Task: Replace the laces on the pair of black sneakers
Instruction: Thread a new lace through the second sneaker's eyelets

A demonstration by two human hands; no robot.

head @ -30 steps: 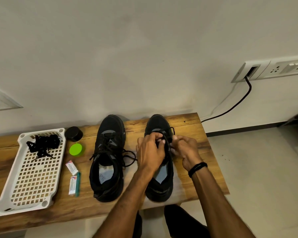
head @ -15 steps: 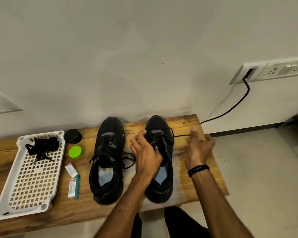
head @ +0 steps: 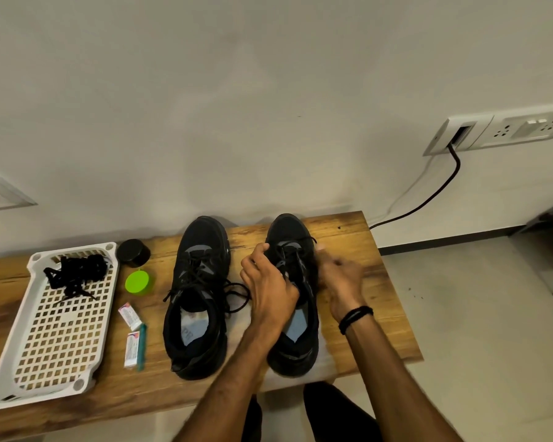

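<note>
At lower left, loose laces (head: 77,275) are being held in a tray (head: 61,339) on the bench (head: 383,317). At centre, a laced sneaker (head: 205,237) is being left untouched. Right of it, the other sneaker (head: 288,228) is being gripped at its lacing by the curled left hand (head: 268,291); the grip of the blurred right hand (head: 340,280) cannot be told.

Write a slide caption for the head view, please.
Relacing on a bench: left hand holds the right-side sneaker, blurred right hand at its laces, loose laces in the tray.
</note>
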